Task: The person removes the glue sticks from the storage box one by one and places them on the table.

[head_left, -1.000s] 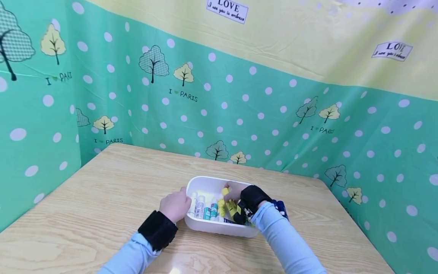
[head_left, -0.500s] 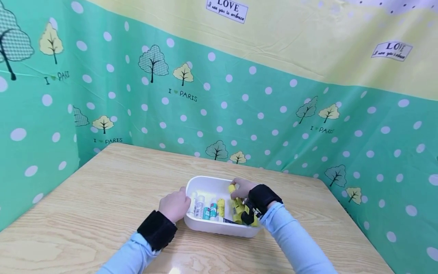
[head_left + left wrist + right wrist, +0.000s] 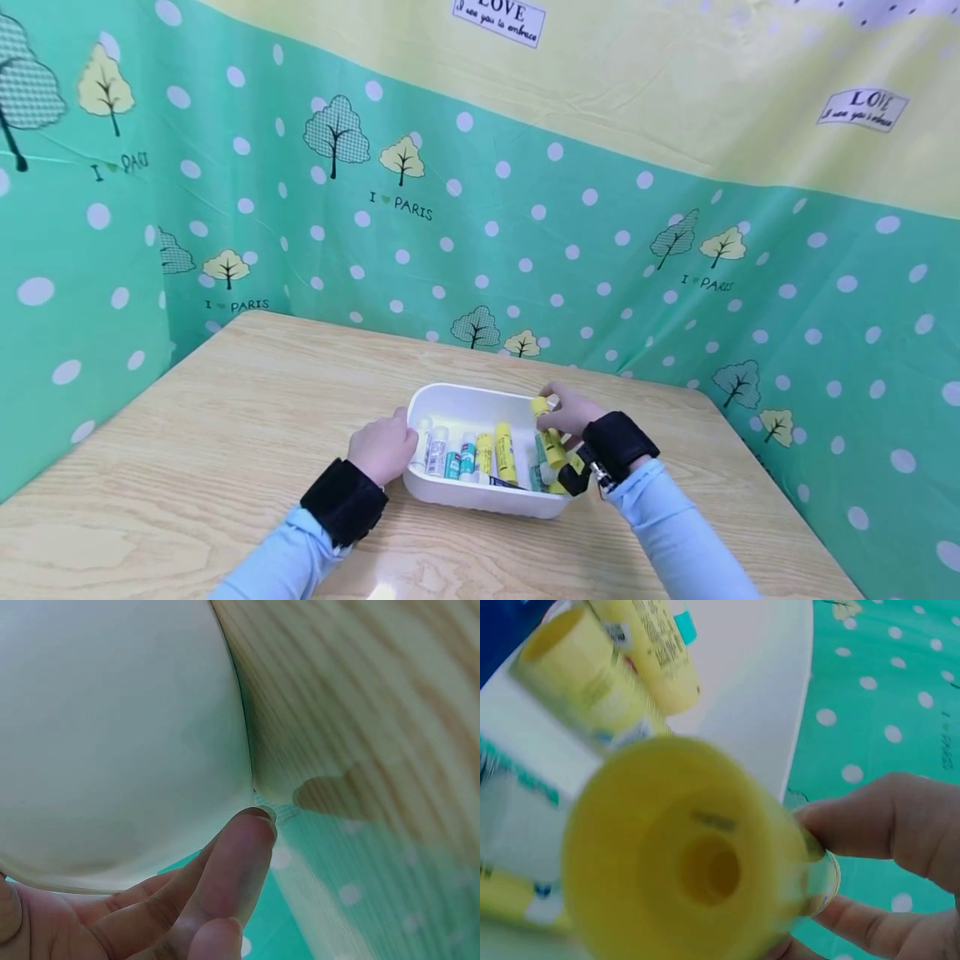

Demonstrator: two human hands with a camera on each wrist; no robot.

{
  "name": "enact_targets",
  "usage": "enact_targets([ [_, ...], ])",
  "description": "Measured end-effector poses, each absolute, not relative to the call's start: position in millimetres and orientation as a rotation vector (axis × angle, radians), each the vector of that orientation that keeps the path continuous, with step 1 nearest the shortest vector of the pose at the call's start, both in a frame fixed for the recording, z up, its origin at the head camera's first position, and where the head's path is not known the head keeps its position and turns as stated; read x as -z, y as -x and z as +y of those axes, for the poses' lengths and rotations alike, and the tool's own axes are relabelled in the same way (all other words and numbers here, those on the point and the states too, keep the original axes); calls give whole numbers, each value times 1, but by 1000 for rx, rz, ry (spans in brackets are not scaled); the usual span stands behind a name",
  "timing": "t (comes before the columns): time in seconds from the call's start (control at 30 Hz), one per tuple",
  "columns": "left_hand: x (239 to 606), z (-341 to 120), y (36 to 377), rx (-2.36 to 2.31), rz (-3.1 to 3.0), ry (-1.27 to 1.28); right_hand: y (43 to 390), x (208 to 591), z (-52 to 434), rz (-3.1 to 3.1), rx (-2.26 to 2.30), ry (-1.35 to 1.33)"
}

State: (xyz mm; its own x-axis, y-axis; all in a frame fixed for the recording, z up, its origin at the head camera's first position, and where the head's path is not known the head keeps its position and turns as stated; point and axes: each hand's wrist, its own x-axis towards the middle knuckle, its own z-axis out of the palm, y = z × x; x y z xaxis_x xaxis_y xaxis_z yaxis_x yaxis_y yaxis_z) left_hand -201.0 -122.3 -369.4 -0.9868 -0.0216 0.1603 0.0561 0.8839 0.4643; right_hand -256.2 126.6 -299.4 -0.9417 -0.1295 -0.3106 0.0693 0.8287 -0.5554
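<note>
Since a second ago: right hand shifted rightward, from mid-tub to the right rim, yellow tube carried along and raised. One more yellow tube now lying uncovered in the row. Left hand unmoved.

Left hand: pressed against the left wall of the tub, fingers curled round the rim in the head view; wrist view shows only fingertips flat on the white wall. Likely steadying the tub against sliding.

Just right of that hand, inside the tub: row of small tubes, white and teal, then yellow, lying side by side, caps toward the person.

Right hand: fingers and thumb pinched on the yellow tube near its top end, held at a slant over the tub's right edge, lower end still among the others. Wrist view: tube end-on, blurred, fingers clamped on its side.

Beneath everything: wooden table. Behind: green dotted cloth.
</note>
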Motion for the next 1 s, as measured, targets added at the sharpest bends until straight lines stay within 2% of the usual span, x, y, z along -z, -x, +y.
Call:
enact_targets([
  [0.77, 370, -125, 201, 718, -2903, 27, 238, 314, 232, 2812, 976, -129],
  [1.0, 371, -123, 202, 719, -2907, 31, 252, 337, 265, 2801, 996, -216],
])
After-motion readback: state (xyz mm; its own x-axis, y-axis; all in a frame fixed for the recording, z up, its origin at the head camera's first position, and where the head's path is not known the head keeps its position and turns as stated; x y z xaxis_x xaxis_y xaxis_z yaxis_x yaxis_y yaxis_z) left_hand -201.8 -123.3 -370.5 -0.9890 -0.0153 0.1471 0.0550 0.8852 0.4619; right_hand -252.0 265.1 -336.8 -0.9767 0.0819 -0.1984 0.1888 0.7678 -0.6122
